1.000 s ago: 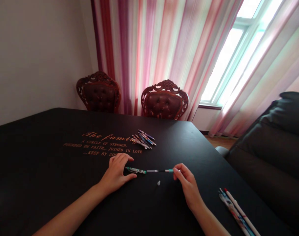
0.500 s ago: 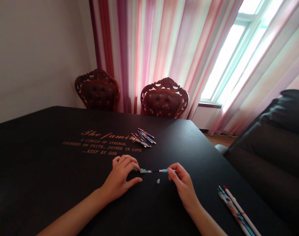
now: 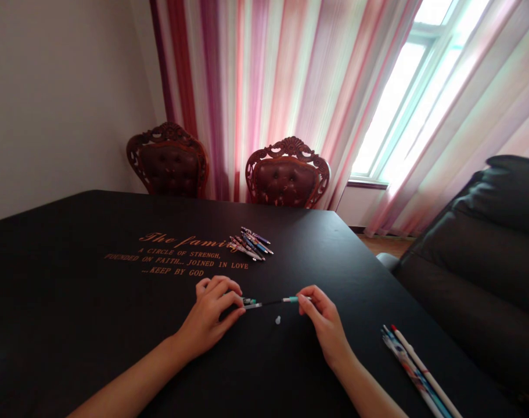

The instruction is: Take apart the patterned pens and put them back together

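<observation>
A thin pen refill with a clear end, a dark ink stretch and a white-and-teal end spans the gap between my hands, just over the black table. My right hand pinches its teal end between thumb and fingers. My left hand has thumb and forefinger closed at the clear end. Beside those fingertips lies a pen part with a green bit, mostly hidden by the left hand. A small whitish cap lies on the table below the refill.
Several patterned pens lie in a pile farther back on the black table. More pens, one red-tipped, lie at the right. Two carved chairs stand behind the table, and a dark leather seat is at the right.
My left thumb has come up to the forefinger, closing on the refill's clear end. That end has shifted slightly left and down, so the refill now slants. The view has moved slightly.
</observation>
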The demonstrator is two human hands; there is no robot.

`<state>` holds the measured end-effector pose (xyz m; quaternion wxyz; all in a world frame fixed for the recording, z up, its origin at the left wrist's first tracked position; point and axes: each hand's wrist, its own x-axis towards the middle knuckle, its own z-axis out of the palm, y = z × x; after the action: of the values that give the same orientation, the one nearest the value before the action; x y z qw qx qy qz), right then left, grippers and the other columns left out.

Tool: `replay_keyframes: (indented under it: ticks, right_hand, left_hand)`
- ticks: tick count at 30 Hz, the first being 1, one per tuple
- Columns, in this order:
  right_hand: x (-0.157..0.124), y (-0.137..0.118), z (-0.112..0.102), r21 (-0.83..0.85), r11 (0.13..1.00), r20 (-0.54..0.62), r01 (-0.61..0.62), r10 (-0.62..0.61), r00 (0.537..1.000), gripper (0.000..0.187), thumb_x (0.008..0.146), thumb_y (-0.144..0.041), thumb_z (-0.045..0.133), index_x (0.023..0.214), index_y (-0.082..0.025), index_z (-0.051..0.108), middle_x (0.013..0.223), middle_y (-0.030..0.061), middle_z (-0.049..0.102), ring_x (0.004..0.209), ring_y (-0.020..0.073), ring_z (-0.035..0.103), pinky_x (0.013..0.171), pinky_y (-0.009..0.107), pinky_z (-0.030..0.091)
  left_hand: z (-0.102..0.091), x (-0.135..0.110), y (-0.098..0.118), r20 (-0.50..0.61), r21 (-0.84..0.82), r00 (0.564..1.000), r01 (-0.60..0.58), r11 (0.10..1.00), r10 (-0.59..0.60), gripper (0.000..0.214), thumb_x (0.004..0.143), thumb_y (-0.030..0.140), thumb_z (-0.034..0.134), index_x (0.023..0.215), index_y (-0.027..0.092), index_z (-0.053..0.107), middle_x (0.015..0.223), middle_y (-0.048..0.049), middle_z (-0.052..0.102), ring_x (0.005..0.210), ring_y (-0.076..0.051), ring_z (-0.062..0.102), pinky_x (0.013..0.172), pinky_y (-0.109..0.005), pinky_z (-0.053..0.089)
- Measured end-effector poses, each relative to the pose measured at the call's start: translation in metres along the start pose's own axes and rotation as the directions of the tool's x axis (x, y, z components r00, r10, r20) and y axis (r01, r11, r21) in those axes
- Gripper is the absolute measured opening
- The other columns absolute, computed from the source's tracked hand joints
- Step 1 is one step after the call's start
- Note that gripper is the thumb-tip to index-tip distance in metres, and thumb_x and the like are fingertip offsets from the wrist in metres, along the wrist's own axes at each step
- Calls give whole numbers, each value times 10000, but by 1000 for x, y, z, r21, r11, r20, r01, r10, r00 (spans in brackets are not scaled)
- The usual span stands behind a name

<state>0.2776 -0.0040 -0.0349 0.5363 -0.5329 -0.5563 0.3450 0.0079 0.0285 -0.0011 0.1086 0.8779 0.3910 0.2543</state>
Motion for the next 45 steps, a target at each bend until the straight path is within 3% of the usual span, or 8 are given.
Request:
replay_keyframes:
  ticks: [9, 14, 19, 27, 33, 45]
  right_hand:
    - [11, 10, -22, 66, 998, -185, 16, -4, 983, 249, 884, -438, 564, 801, -205, 594, 674, -12, 522, 683, 169, 473, 668, 282, 356]
    - [6, 6, -13, 16, 1000, -80, 2, -1, 997, 241, 859, -443, 606, 866, -203, 631, 748, 3, 576, 723, 177, 513, 686, 283, 389]
    - [-1, -2, -2, -92, 993, 31, 71, -68, 997, 248, 864, -418, 599, 964, -203, 673, 839, 38, 637, 796, 210, 568, 752, 318, 425]
    - [-16, -21, 15, -225, 954, 173, 197, -159, 972, 121, 866, -296, 611, 942, -242, 689, 876, 22, 671, 878, 219, 591, 845, 351, 414]
    - [-21, -28, 23, -254, 941, 221, 222, -167, 961, 76, 833, -236, 652, 900, -239, 687, 835, 3, 669, 847, 206, 591, 860, 351, 388]
    - [-23, -36, 27, -241, 947, 268, 212, -145, 952, 53, 813, -198, 660, 852, -229, 676, 814, -5, 654, 835, 193, 586, 831, 341, 372]
  left_hand:
    - [-2, 2, -1, 17, 8, 999, 34, 999, -34, 91, 891, 244, 566, 882, 264, 654, 1099, -42, 626, 1094, -258, 500, 923, -448, 265]
    - [8, 0, -8, -18, 32, 999, 43, 999, -43, 44, 847, 249, 625, 879, 269, 648, 1119, -46, 612, 1114, -270, 475, 930, -463, 252]
    - [13, -1, -10, -38, 24, 999, 39, 999, -39, 76, 840, 250, 647, 913, 264, 634, 1111, -39, 608, 1096, -256, 484, 922, -449, 251]
    - [3, 2, 6, -10, -58, 997, -81, 995, 81, 97, 903, 328, 600, 975, 276, 639, 1043, -10, 662, 1053, -222, 518, 898, -400, 233]
    - [-4, 0, 19, 33, -77, 989, -144, 987, 146, 110, 933, 304, 564, 890, 250, 650, 961, -1, 688, 1017, -206, 541, 888, -387, 223]
    - [0, -3, 12, 28, -92, 977, -208, 974, 212, 112, 924, 300, 582, 856, 238, 646, 910, 6, 701, 987, -192, 553, 886, -378, 236]
